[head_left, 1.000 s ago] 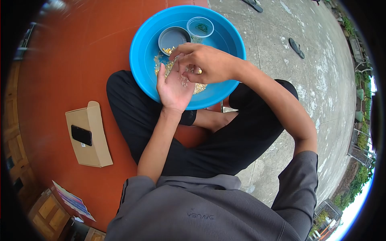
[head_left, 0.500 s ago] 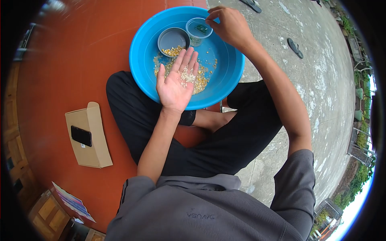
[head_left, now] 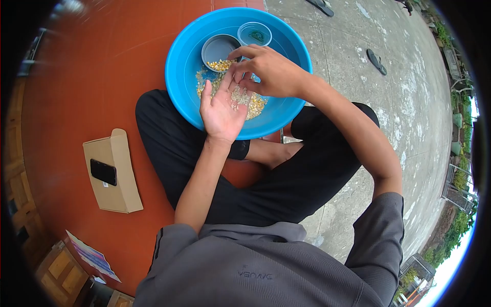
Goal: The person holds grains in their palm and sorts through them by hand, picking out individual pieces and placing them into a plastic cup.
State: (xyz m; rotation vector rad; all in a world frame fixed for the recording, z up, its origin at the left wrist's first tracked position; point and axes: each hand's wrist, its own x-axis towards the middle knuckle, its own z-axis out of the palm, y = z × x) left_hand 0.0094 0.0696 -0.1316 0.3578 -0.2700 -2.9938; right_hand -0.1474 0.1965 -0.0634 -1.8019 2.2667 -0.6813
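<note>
My left hand (head_left: 223, 116) is palm up and flat over the blue basin (head_left: 176, 77), its fingers stretched out. Pale broken grains (head_left: 239, 96) lie on that palm and its fingers. Bent over the left fingers, my right hand (head_left: 273, 73) has its fingers curved and apart, close to the grains; anything tiny between its fingertips is hidden. Inside the basin sits a grey round bowl (head_left: 217, 46) with yellow corn kernels (head_left: 221, 65). Beside it stands a clear plastic cup (head_left: 254, 34) with a green mark. More mixed corn bits (head_left: 257, 106) are scattered on the basin floor.
The basin rests by my crossed legs. On the red floor (head_left: 66, 138) to the left, a black phone (head_left: 103, 172) lies on a cardboard box (head_left: 120, 189). Dark slippers (head_left: 376, 62) lie on the grey concrete (head_left: 353, 92) to the right.
My right hand has moved from above the plastic cup down and left to the fingers of my left hand. The left hand has stayed nearly still with the grains on it.
</note>
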